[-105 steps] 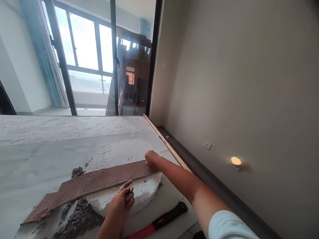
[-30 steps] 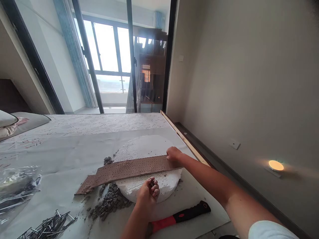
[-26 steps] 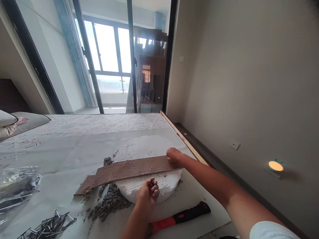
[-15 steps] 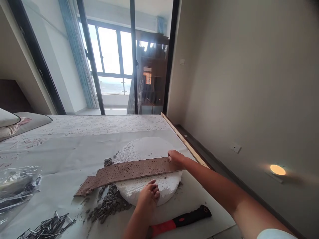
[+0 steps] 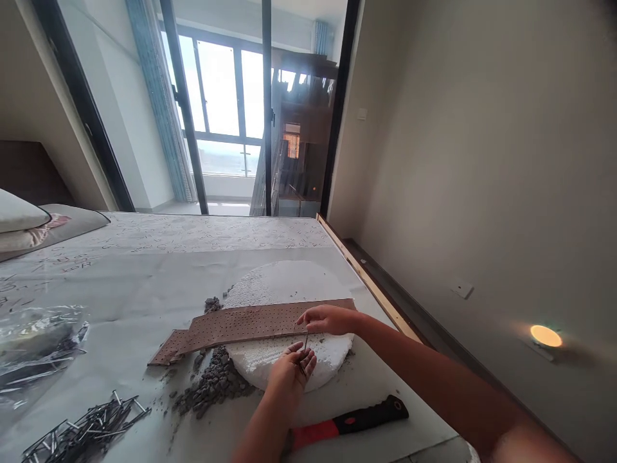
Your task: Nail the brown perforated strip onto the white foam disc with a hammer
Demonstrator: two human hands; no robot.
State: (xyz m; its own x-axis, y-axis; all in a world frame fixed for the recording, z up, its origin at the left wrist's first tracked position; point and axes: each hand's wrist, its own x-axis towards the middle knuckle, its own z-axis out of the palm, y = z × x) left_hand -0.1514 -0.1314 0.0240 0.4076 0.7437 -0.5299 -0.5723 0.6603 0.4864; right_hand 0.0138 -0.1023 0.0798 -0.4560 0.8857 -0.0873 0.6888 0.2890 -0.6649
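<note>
Centrally, the left hand (image 5: 292, 370), palm up and half-curled, grasps a thin nail (image 5: 306, 341) — the right hand (image 5: 330, 319) arches at its top, grip unclear. Just behind, a perforated brown board (image 5: 241, 323) crosses a white foam disc (image 5: 289, 283); outward lie 1 red-and-black handle (image 5: 347, 424), grey rubble (image 5: 212, 386) and a nail pile (image 5: 87, 427).

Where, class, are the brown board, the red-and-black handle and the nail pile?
Brown board (image 5: 255, 323): head view, middle of its upper face.
Red-and-black handle (image 5: 357, 420): head view, black grip.
Nail pile (image 5: 87, 429): head view, middle of the heap.
</note>
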